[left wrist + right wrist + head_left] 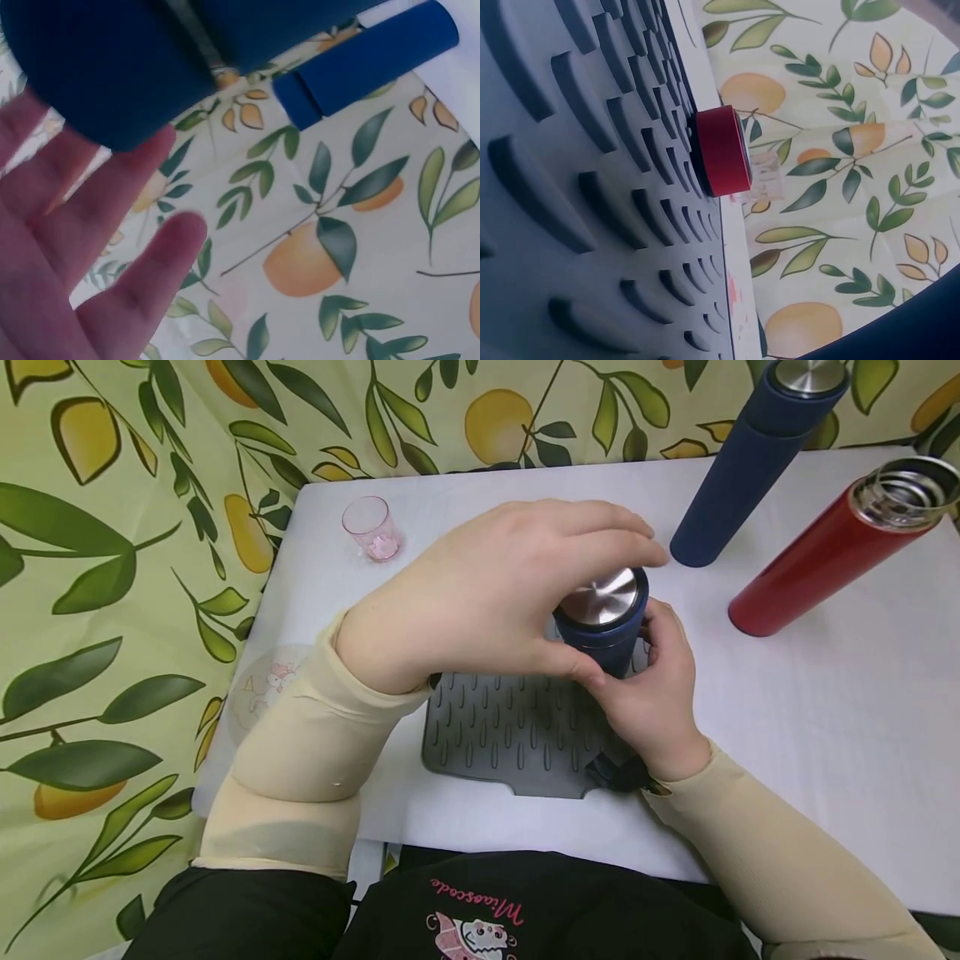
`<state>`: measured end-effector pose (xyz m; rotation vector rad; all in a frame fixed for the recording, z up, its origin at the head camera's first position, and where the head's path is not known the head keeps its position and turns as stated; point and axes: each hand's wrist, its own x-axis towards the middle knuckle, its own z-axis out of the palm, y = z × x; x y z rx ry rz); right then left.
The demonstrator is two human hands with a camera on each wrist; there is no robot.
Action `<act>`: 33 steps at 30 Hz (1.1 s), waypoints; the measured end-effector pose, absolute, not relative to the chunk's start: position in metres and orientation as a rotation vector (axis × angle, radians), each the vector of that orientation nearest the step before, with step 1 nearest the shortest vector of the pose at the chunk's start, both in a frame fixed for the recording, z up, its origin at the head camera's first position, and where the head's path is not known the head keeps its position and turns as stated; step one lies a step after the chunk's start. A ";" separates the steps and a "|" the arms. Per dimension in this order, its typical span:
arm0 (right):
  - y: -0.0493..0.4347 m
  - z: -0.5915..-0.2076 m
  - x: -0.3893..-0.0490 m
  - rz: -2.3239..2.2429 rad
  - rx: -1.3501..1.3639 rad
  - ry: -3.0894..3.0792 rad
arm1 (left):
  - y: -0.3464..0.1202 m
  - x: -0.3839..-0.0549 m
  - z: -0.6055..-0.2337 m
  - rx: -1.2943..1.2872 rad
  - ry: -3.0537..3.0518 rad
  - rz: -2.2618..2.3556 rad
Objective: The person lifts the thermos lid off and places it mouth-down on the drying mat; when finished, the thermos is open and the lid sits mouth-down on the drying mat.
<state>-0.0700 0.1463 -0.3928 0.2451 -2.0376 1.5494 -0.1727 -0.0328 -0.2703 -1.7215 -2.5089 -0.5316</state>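
A dark blue flask point(606, 639) with a steel-topped lid point(603, 600) stands upright over the grey ridged mat point(502, 731). My right hand point(660, 693) grips its body from the right, fingers behind it and thumb in front. My left hand point(510, 589) arches over the lid, thumb on the near side and fingers reaching past the far side. In the left wrist view the fingers of my left hand point(97, 232) are spread and extended, one fingertip by the blue lid point(90, 67); whether it touches is unclear. The right wrist view shows the flask's dark side point(907, 330).
A second blue flask point(750, 468) and a lidless red flask point(832, 556) stand at the right. A red lid point(724, 150) sits at the mat's edge, hidden in the head view. A pink glass point(372, 531) stands back left; a clear round coaster point(270, 685) lies beside my left sleeve.
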 end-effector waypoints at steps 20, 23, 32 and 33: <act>0.147 -0.394 -0.070 1.452 0.275 -2.150 | -0.043 -0.170 -0.275 -1.609 -2.543 -0.330; 0.147 -0.395 -0.070 1.447 0.288 -2.159 | -0.040 -0.151 -0.253 -1.437 -2.616 -0.187; 0.145 -0.394 -0.069 1.466 0.275 -2.111 | -0.045 -0.125 -0.205 -1.541 -2.731 -0.128; 0.145 -0.394 -0.069 1.465 0.273 -2.108 | -0.046 -0.127 -0.206 -1.613 -2.707 -0.148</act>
